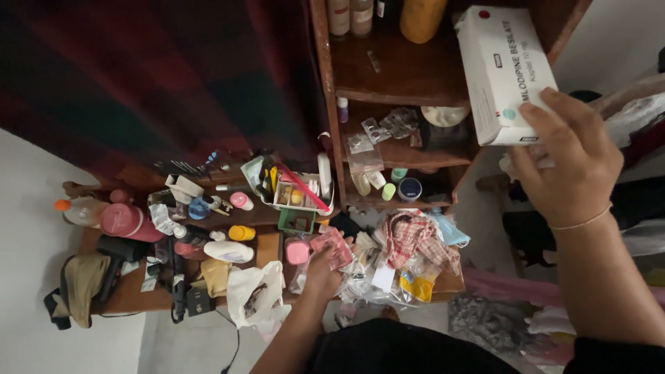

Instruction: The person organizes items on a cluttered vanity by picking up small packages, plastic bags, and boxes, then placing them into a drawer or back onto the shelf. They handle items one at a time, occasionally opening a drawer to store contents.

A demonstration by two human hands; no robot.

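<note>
Holding white box [504,73], right hand [571,163]

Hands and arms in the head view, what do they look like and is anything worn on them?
Both forearms are bare, with no sleeves reaching them. The right hand has a thin, pale band around its wrist, like a slim bracelet or elastic. The left hand shows no ring, watch or band from this angle. No gloves on either. Dark clothing shows at the bottom edge, by the right upper arm.
</note>
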